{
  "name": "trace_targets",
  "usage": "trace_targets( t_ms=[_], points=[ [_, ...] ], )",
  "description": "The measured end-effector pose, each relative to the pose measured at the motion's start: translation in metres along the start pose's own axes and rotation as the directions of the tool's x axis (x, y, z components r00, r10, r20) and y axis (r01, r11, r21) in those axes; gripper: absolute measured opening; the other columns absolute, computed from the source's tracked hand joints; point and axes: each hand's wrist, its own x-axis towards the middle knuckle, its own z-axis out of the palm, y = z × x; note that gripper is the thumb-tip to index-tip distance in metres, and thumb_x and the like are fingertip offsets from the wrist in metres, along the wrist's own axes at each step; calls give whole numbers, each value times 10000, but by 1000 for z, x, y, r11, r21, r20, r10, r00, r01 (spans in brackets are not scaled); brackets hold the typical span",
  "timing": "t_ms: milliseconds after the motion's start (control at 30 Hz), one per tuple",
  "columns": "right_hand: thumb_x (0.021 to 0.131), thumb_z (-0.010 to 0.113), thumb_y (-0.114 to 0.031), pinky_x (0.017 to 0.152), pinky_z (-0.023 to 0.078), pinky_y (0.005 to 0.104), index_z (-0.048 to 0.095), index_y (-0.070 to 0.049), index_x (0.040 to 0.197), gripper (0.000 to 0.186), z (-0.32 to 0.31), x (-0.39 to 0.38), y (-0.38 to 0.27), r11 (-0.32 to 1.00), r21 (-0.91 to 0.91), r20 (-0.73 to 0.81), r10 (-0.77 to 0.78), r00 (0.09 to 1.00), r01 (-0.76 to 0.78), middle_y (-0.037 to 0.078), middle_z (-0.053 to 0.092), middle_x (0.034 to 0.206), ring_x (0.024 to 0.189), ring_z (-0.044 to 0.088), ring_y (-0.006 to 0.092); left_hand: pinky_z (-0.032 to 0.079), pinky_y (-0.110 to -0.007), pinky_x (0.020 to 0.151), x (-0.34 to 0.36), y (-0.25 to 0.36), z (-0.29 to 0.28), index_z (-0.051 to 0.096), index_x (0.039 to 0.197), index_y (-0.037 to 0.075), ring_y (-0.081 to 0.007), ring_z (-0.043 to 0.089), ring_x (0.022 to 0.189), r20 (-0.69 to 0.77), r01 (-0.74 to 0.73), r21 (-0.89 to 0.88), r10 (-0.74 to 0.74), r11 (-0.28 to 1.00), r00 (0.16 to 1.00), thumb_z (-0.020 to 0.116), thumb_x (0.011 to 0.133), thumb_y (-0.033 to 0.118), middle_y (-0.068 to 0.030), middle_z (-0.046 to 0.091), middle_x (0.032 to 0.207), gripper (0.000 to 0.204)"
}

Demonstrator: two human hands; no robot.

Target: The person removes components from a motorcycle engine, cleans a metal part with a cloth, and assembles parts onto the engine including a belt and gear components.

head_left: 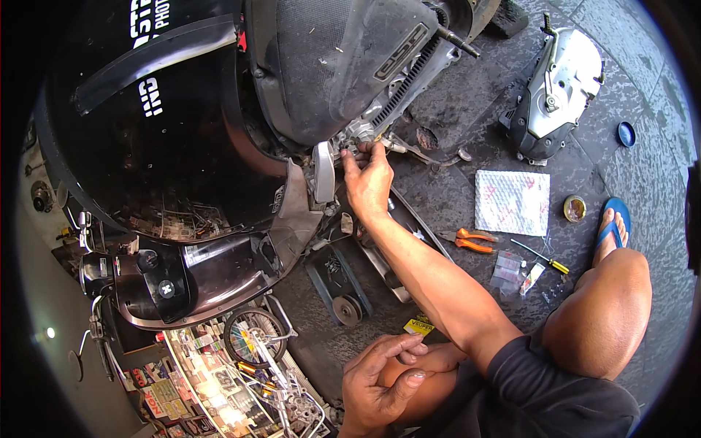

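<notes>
My right hand [369,182] reaches up to the underside of a black scooter [175,139], below its dark plastic engine-side cover [321,66]. Its thumb and fingertips are pinched together against small metal parts [358,133] there; whatever lies between them is too small to make out. A grey plastic piece [324,171] stands just left of these fingers, and a metal lever [427,155] sticks out to their right. Lower down, my left hand [383,379] hovers near my leg, thumb apart and fingers loosely bent, with nothing visible in it.
On the dark floor lie a silver-and-black engine cover [558,91], bubble wrap [512,203], orange-handled pliers [475,240], a yellow-handled screwdriver [544,258], small plastic bags [507,271] and a round tin [575,209]. A tray of screws [336,277] and a long metal tray [387,266] sit below the scooter.
</notes>
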Motion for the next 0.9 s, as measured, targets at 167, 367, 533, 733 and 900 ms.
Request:
trace_targets(
  t_ms=[167, 367, 533, 733, 900],
  points=[
    [822, 732, -81, 683, 521, 354, 570, 41, 995, 267, -1, 0, 2, 996, -11, -1, -93, 996, 93, 140, 639, 845, 693, 627, 214, 488, -273, 762, 2, -4, -3, 653, 1139, -60, -162, 601, 839, 17, -30, 53, 29, 998, 999, 698, 914, 322, -107, 659, 955, 445],
    [819, 674, -53, 671, 518, 342, 569, 39, 1039, 260, -5, -1, 3, 999, -29, -5, -34, 999, 34, 118, 629, 816, 674, 610, 184, 492, -278, 769, 5, -3, -6, 653, 1143, -62, -166, 603, 841, 45, -61, 97, 57, 993, 997, 706, 908, 326, -108, 661, 961, 457],
    [842, 605, 7, 707, 535, 283, 563, 65, 1169, 334, -8, -5, 7, 973, 224, 41, 46, 998, -54, 100, 658, 887, 735, 628, 110, 488, -278, 794, -1, -8, -5, 645, 1158, -71, -167, 602, 866, 15, -18, 2, 18, 1000, 1000, 715, 902, 321, -109, 657, 980, 473],
    [932, 518, 69, 769, 573, 253, 544, 89, 1173, 243, -8, -3, 14, 790, 561, 149, 196, 969, -246, 129, 648, 1015, 844, 682, 162, 487, -280, 792, 4, -7, -6, 642, 1160, -76, -169, 601, 865, 51, -60, 25, 59, 998, 997, 713, 904, 319, -112, 652, 983, 476],
    [948, 541, 48, 753, 587, 270, 547, 71, 1150, 203, -6, -1, 8, 763, 582, 198, 202, 959, -281, 135, 643, 1018, 856, 691, 179, 499, -286, 790, 2, -6, -7, 642, 1168, -63, -174, 618, 864, 52, -50, 30, 49, 998, 997, 728, 889, 285, -122, 666, 977, 454]
  ],
)
